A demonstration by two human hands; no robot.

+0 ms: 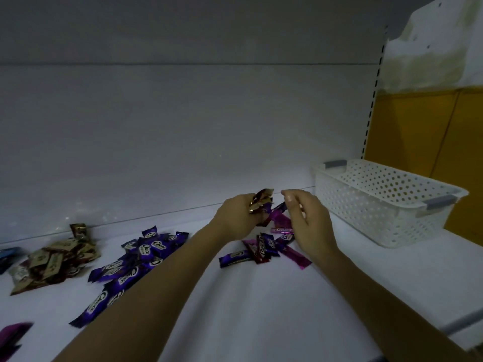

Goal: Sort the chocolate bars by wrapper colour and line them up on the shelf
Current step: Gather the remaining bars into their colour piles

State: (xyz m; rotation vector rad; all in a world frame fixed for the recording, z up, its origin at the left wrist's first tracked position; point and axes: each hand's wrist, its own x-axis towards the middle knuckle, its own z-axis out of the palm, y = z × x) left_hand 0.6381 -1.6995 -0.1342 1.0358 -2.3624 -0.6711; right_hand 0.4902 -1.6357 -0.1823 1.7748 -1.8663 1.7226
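My left hand (pixel 239 214) grips a small bunch of brown and gold chocolate bars (pixel 261 201) above the white shelf (pixel 261 309). My right hand (pixel 307 218) is close beside it and pinches the end of a purple bar (pixel 277 209). Under both hands lies a small mixed heap of purple, pink and dark red bars (pixel 264 250). A pile of purple bars (pixel 130 265) lies to the left. A pile of gold and brown bars (pixel 55 259) sits further left.
A white perforated plastic basket (pixel 384 202) stands on the shelf at the right, by the slotted upright (pixel 371 105). Blue wrappers (pixel 7 254) and a pink-purple wrapper (pixel 13 333) show at the left edge. The back panel rises just behind the hands.
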